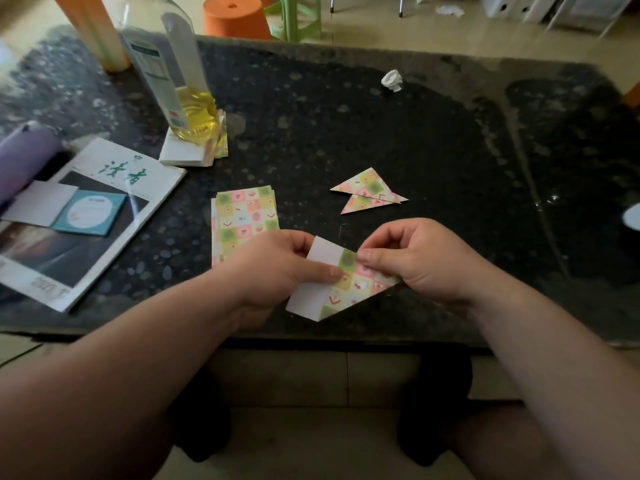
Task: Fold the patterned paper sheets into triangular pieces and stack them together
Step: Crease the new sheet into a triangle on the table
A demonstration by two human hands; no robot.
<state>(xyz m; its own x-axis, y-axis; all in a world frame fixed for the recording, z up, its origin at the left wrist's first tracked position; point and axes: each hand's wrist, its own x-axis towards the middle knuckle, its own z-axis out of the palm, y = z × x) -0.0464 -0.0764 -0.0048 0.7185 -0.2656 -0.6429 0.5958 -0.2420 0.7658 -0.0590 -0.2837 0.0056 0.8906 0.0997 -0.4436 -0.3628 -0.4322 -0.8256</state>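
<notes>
Two hands on one half-folded pastel-checked paper sheet point(360, 289), at near edge of dark speckled stone table point(450, 150); resting or lifted, not clear. Left hand point(277, 265) clamping the plain white side, thumb down on seam where pattern begins. Right hand point(422, 261) pinching patterned flap at its upper corner. Unfolded white strip mostly left of the thumb, long axis running near-to-far, folded point aimed right. Probably next: strip over onto pattern, so left hand's move, right as anchor. Pair of finished overlapping patterned paper triangles point(367, 188) beyond right hand, well apart. Flat stack of unfolded patterned sheets point(244, 216) just beyond left.
</notes>
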